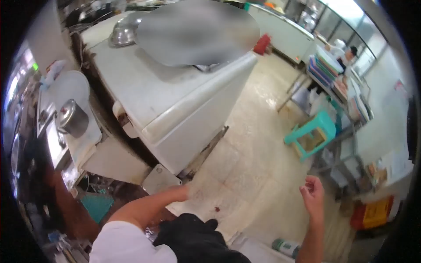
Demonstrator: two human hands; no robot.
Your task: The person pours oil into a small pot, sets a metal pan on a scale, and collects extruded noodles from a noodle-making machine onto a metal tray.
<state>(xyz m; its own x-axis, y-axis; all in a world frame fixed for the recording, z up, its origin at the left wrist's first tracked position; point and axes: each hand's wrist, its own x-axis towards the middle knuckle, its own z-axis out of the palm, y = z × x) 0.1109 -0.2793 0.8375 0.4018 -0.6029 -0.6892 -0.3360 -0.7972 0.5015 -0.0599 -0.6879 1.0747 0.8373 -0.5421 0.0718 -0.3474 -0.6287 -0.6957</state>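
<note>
My left hand [179,193] is stretched forward, low beside the near corner of a white chest freezer [175,105]. It is smeared and its fingers do not show, so I cannot tell whether it holds anything. Over the tiled floor on the right, my right hand [312,193] is raised with its fingers loosely curled and the thumb apart. Nothing shows in it. A bottle with a green cap [285,247] lies low beside my right forearm. A small white panel [160,179] is just above my left hand.
A metal bowl [123,35] sits on the freezer, beside a blurred-out patch. A lidded metal pot [72,117] stands on the left counter. On the right are a turquoise stool [323,122], a metal rack with stacked trays [322,70] and a red-yellow box [372,212]. A person works far back.
</note>
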